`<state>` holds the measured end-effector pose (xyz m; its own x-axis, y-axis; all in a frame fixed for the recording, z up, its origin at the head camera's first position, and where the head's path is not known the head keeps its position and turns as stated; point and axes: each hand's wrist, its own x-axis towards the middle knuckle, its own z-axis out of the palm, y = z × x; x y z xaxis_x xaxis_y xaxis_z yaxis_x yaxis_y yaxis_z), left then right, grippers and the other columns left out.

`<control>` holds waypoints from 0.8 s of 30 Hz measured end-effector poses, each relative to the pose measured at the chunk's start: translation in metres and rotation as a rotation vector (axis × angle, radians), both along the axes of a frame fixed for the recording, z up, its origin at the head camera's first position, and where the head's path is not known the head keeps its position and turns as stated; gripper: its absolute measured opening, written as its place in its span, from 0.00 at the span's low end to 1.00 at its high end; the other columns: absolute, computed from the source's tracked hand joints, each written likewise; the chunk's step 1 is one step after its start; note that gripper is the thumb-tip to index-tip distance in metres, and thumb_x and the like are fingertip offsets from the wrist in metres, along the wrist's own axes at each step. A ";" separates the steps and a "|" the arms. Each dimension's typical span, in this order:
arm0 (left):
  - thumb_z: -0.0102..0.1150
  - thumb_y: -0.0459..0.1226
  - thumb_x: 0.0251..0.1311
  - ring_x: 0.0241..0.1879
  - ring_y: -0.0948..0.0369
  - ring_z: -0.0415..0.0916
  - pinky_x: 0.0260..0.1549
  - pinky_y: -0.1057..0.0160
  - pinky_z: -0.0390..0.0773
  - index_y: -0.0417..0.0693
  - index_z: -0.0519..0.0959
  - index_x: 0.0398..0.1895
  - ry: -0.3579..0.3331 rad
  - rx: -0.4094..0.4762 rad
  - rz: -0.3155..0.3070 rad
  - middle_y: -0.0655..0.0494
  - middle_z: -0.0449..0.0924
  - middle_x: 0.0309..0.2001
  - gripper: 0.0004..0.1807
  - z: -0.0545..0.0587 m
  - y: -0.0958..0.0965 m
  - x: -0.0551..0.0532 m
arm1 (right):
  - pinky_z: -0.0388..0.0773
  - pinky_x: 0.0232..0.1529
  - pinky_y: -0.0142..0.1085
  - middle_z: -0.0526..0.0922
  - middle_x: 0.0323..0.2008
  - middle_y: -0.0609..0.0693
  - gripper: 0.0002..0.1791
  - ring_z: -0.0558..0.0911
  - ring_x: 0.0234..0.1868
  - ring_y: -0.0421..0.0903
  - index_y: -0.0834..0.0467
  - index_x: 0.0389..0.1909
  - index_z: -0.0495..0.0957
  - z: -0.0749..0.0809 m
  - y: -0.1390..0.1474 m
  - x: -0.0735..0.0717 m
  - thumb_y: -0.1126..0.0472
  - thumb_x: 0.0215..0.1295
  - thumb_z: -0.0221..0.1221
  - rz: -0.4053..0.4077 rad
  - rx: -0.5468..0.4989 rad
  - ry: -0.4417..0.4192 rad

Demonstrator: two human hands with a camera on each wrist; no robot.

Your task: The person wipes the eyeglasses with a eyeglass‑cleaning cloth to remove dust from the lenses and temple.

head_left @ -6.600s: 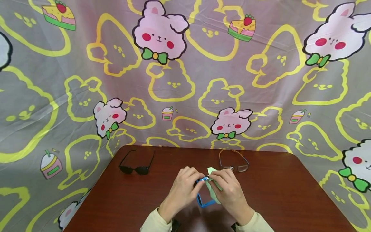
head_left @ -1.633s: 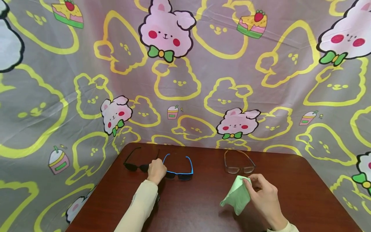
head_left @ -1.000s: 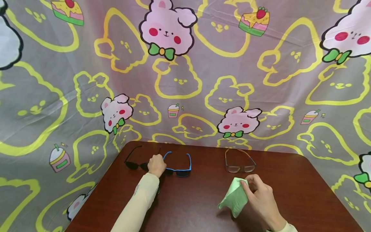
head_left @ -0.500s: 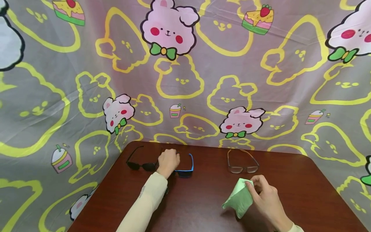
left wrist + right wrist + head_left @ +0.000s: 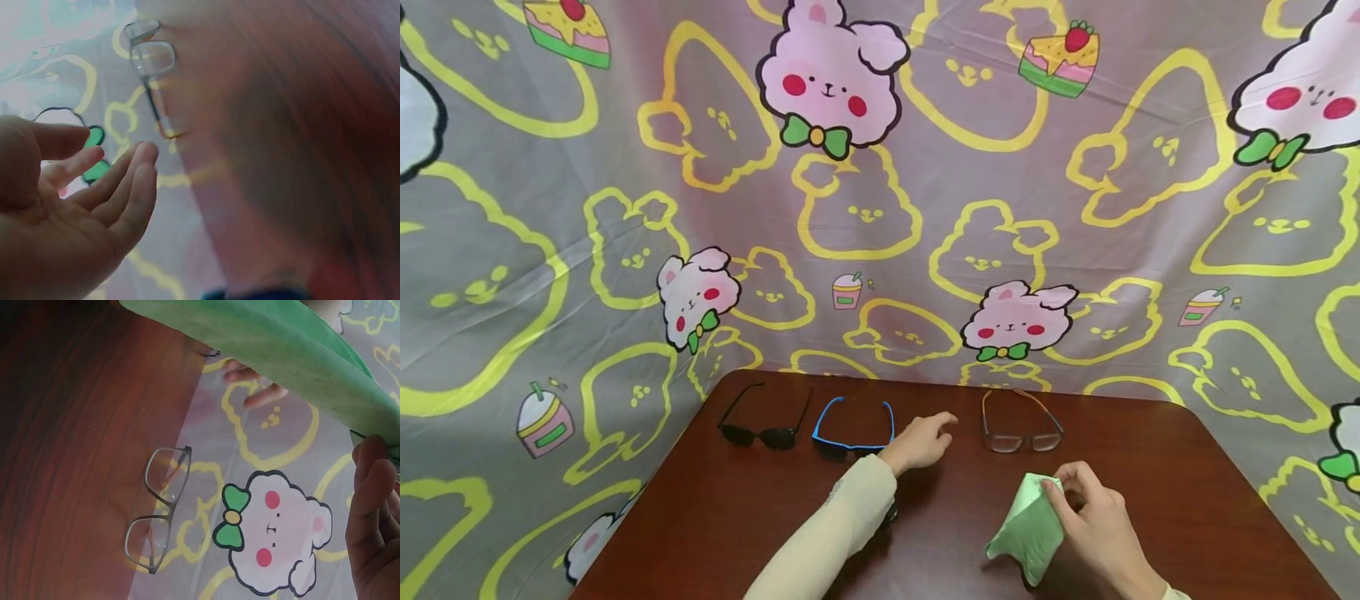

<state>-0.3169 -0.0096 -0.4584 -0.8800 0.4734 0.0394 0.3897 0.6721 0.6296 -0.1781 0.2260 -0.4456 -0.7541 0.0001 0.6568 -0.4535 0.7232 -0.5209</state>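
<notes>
My left hand [image 5: 920, 441] reaches over the table between the blue-framed sunglasses and the clear eyeglasses [image 5: 1022, 443]. In the left wrist view its fingers are loosely bent and hold nothing, apart from the eyeglasses [image 5: 154, 57]. My right hand [image 5: 1099, 518] pinches a light green cloth [image 5: 1030, 530] between thumb and fingers, and the cloth hangs down above the table. The right wrist view shows the cloth [image 5: 262, 356] across the top and the eyeglasses [image 5: 159, 509] beyond it. Blue-framed sunglasses [image 5: 817, 437] lie partly behind my left forearm.
Black sunglasses [image 5: 758, 437] lie with arms spread at the left of the dark red-brown table [image 5: 715, 517]. A patterned curtain [image 5: 880, 192] with cartoon rabbits encloses the back and both sides.
The blue sunglasses, earlier in my hands with the cloth, now lie beside the black pair. My left hand has left them and moved right toward the eyeglasses. My right hand keeps the cloth.
</notes>
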 end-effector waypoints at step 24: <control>0.53 0.30 0.63 0.41 0.62 0.75 0.35 0.67 0.70 0.51 0.81 0.49 -0.035 0.083 0.025 0.56 0.82 0.40 0.15 -0.038 0.070 -0.025 | 0.63 0.20 0.23 0.73 0.16 0.32 0.16 0.68 0.16 0.31 0.53 0.30 0.70 -0.007 0.010 0.003 0.73 0.51 0.66 0.005 -0.011 0.024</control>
